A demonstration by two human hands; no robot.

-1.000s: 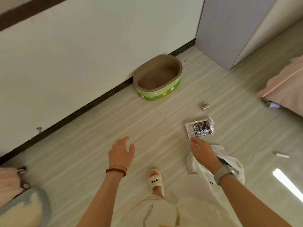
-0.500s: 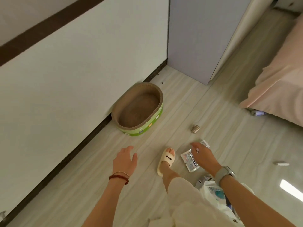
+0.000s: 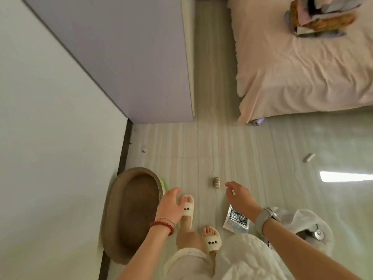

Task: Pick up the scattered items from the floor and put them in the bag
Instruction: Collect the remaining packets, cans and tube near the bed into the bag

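Observation:
My right hand hovers open above the floor, fingers spread, just right of a small ribbed beige roll. Below the hand lies a silver and black foil packet flat on the floor. The white plastic bag sits open at my right wrist with a few items inside. My left hand is open and empty above my left slipper. A purple-capped item lies at the bed's corner and a small whitish tube lies far right.
An oval cardboard cat scratcher bed stands against the wall at left. A lilac cabinet rises behind it. A bed with a pink sheet fills the upper right. My feet in cream slippers stand between scratcher and packet.
The view swung right and I stepped forward. My right hand left the foil packet, which stays on the floor, and moved up toward the ribbed roll. The bed came into view.

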